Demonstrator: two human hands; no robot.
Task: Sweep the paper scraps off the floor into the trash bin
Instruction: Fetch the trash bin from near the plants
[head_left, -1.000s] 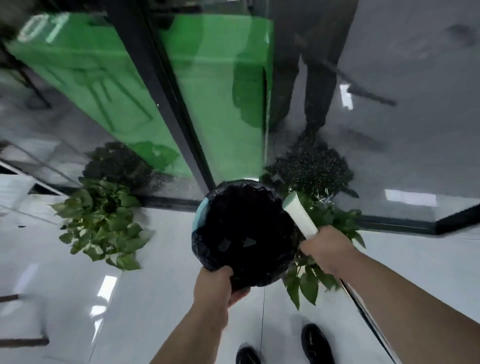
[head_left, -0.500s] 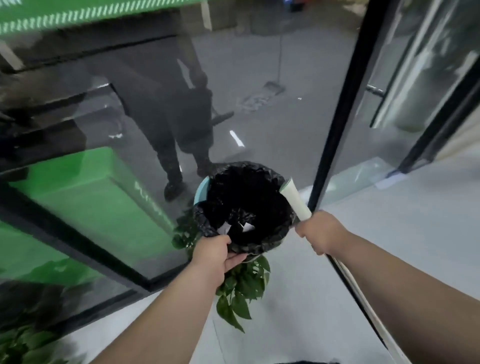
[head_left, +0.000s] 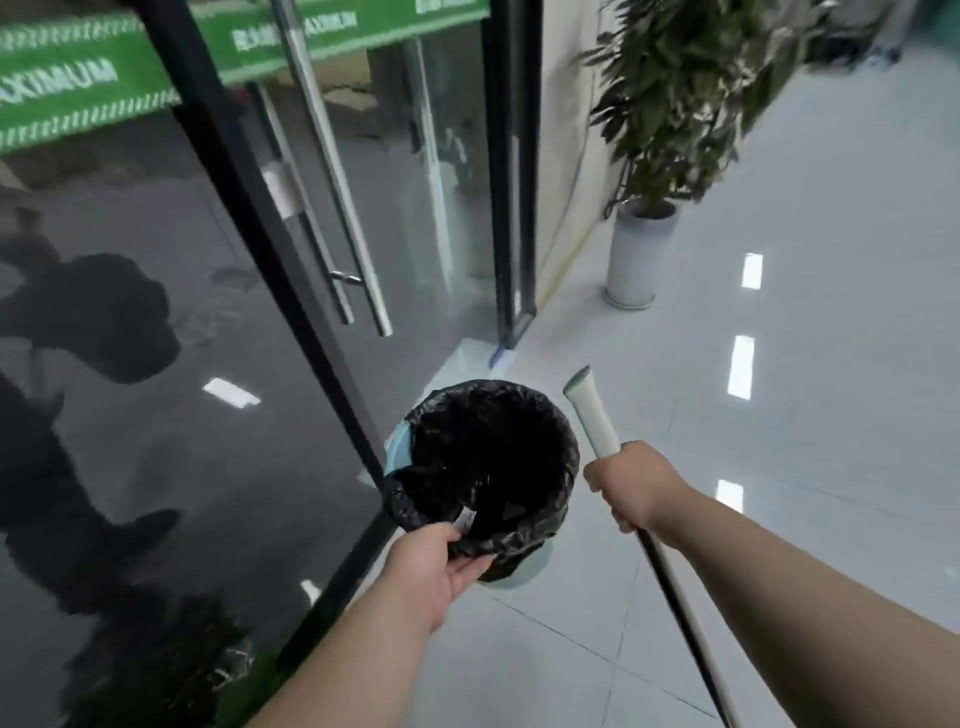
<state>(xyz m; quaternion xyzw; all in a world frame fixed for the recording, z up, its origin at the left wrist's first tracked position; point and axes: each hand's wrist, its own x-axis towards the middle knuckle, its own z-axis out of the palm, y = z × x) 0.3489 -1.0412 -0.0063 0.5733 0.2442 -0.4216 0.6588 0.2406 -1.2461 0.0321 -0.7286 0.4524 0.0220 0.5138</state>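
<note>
Fingers of our left hand (head_left: 426, 564) pinch the trash bin (head_left: 485, 467) rim; our right hand (head_left: 636, 491) grips the broom handle (head_left: 592, 413).

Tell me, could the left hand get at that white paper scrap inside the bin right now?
Probably not right now: the left hand grips the bin by its near rim, so it is busy. The scrap lies just inside, right by that hand; nothing else blocks it.
</note>
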